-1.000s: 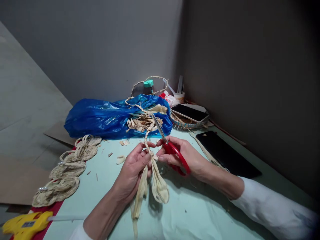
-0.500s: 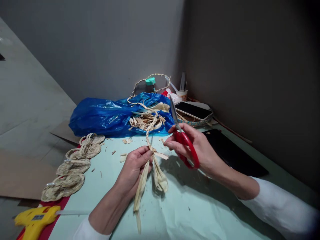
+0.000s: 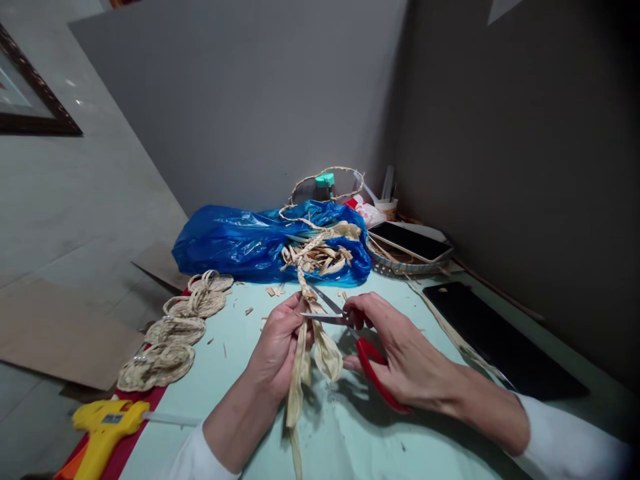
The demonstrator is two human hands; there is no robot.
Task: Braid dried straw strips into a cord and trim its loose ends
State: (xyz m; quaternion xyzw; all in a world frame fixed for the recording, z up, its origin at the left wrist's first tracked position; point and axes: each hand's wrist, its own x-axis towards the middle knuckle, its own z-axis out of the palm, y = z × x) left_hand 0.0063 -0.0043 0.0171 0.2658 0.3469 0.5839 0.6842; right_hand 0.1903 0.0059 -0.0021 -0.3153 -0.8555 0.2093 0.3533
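On the pale green table point(image 3: 370, 443) a blue bag point(image 3: 225, 237) lies beyond my work. My left hand point(image 3: 279, 341) pinches the husk braid point(image 3: 303, 280) at its near end, the rest running back over the bag; my right hand point(image 3: 403, 357) grips red-handled scissors point(image 3: 367, 363), blades spread near my left hand, loose strips point(image 3: 327, 357) hanging below
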